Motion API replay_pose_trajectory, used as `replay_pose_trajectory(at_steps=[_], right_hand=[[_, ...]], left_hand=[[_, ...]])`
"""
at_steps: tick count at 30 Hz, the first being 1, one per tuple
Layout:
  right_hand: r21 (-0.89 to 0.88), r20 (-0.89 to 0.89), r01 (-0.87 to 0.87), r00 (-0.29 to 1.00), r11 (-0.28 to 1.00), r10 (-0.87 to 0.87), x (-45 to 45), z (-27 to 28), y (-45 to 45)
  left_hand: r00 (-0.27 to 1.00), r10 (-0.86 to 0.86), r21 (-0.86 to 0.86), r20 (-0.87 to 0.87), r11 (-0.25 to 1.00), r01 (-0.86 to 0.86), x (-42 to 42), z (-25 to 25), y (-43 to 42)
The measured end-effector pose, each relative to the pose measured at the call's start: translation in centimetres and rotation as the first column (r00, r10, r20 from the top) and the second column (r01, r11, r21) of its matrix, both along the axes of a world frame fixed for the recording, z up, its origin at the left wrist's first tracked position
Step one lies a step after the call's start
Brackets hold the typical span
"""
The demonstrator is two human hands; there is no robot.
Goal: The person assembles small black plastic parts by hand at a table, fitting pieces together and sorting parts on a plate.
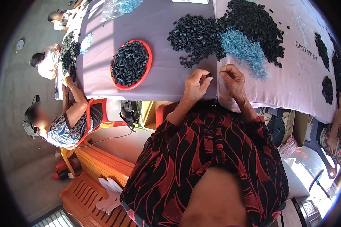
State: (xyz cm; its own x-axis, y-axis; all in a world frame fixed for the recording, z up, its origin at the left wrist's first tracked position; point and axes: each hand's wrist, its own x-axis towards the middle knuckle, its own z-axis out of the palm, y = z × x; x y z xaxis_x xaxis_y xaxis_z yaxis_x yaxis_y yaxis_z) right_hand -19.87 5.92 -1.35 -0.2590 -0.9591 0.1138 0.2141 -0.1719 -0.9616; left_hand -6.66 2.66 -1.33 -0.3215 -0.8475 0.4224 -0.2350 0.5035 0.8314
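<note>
Seated worker at the table edge, patterned black-and-red clothing (pixel 201 140), both forearms raised over the near edge of the cloths. Left hand (pixel 195 87): thumb and forefinger pinched on one small black piece (pixel 209 75), held up clear of the cloth. Right hand (pixel 235 84): just beside it, not touching the left; fingers curled, thumb and forefinger tips close. Cannot tell whether these tips meet, or whether something fine lies between them. Step in hand, in my judgement: close fingertip handling of a single piece. Piece is small, so work on it calls for a light pinch, the left steady and the right lined up with it; a loose grip could drop it. Beyond the hands: a black heap (pixel 195 36) on the grey-purple cloth (pixel 166 84), and a larger black heap (pixel 254 22) on the pink cloth (pixel 291 85). Pale blue bits (pixel 243 49) lie against both heaps, spread toward the right hand. Well off to the left, a red basin (pixel 150 62), filled with more black pieces (pixel 129 62). A co-worker (pixel 70 125) sits farther left on an orange chair (pixel 90 120), hands apart from this worker's own.
</note>
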Motion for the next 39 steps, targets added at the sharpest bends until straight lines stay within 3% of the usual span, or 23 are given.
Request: replay_pose_trajectory(at_steps=[2,6,15,21,31,36,39], right_hand=[[0.032,0.053,-0.017,0.998,0.999,0.016,0.1,0.2,0.2],[0.042,0.14,-0.04,0.99,0.998,0.033,0.0,0.0,0.2],[0.024,0.028,-0.086,0.996,0.996,0.085,0.2,0.1,0.6],[0.001,0.091,-0.138,0.986,0.99,0.138,-0.1,0.1,0.8],[0.055,0.04,-0.172,0.985,0.984,0.17,-0.1,-0.3,1.1],[-0.129,-0.312,-0.156,0.944,0.979,0.11,-0.2,-0.1,1.0],[-0.111,-0.278,-0.193,0.948,0.975,0.156,0.1,0.4,1.0]], left_hand=[[0.999,-0.025,0.063,0.04,0.998,0.023,0.1,-0.1,0.1],[0.997,-0.067,0.026,0.045,0.997,0.066,-0.1,0.0,0.2],[0.988,-0.127,0.047,0.085,0.991,0.124,-0.3,0.3,0.3],[0.989,-0.133,0.098,0.067,0.987,0.126,-0.3,0.4,0.3],[0.988,-0.148,0.114,0.05,0.983,0.142,-0.2,0.3,0.4],[0.991,-0.127,0.118,0.036,0.986,0.122,0.2,0.3,0.7],[0.994,-0.11,0.163,-0.01,0.98,0.11,0.6,0.2,0.9]])
